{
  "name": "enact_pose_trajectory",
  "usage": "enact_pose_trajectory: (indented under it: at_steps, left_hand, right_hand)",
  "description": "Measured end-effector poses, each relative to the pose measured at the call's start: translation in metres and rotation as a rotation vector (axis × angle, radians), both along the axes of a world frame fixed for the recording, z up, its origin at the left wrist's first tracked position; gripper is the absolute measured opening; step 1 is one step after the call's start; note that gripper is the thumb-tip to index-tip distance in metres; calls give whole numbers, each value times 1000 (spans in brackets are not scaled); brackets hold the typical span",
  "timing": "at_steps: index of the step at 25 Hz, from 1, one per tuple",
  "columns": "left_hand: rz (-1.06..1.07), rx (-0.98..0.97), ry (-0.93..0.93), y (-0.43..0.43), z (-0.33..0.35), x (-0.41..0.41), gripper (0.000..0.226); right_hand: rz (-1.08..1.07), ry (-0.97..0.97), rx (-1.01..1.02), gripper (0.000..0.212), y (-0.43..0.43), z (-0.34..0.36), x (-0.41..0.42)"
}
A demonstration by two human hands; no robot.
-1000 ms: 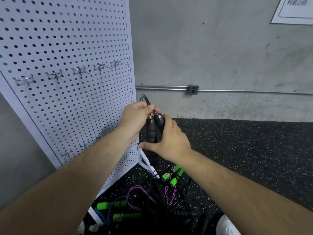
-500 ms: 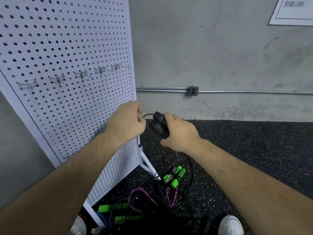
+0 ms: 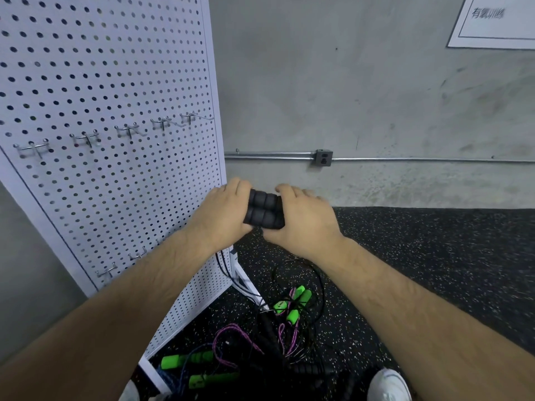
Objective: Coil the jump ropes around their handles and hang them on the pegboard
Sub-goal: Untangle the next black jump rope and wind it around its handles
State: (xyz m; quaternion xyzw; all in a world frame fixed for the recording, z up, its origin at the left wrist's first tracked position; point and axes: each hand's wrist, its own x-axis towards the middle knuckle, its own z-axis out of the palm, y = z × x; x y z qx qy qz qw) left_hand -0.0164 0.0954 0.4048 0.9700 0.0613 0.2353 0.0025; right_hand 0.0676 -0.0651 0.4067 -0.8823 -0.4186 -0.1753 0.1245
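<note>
Five hooks [image 3: 128, 131]: bare wire, in a rising row on the pegboard [image 3: 101, 82], up and left of the left hand [image 3: 224, 217]; a few more lower down, just left of that forearm.
Left hand: curled round the left end of the black handles [image 3: 264, 209], fingers wrapped over the top.
Black handles: two, side by side and touching, held level between both hands at the pegboard's right edge; ribbed foam by the look, so likely light, a little squashy and grippy rather than slick.
Right hand [image 3: 302, 219]: closed on the right end of the same pair, back of the hand facing up.
Cord [image 3: 315, 272]: thin and black, trailing in loose loops below the hands toward the floor [image 3: 434, 270]; probably limp yet springy, apt to unwind if let slack; impossible to tell whether any turns lie on the handles, hidden by the fingers.
Where to hold: one hand clamping both handles together at mid-length, the other pinching the cord close to the handles and keeping it taut through each turn.
Other ropes [image 3: 260, 351]: tangled heap with green handles [image 3: 292, 306] and purple cord, on the floor below and between the forearms; likely to snag the dangling cord.
</note>
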Motion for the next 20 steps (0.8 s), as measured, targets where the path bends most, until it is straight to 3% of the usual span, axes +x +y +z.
enact_pose_trajectory:
  at_steps: [5,7,12,17,20]
  left_hand:
    - [35,-150,-4,1,6,4,40]
    - [39,-135,1,-2,9,4,37]
    - [33,30,-48,-10,-3,-4,47]
    - [20,121,2,1,1,-5,52]
    - [-25,138,2,3,1,-4,62]
  right_hand:
    - [8,263,262,55,-6,2,12]
    - [46,283,327,50,-5,4,13]
    - [68,214,288,44,2,0,4]
    - [229,316,274,55,-7,4,11]
    - [217,328,260,55,-12,2,12]
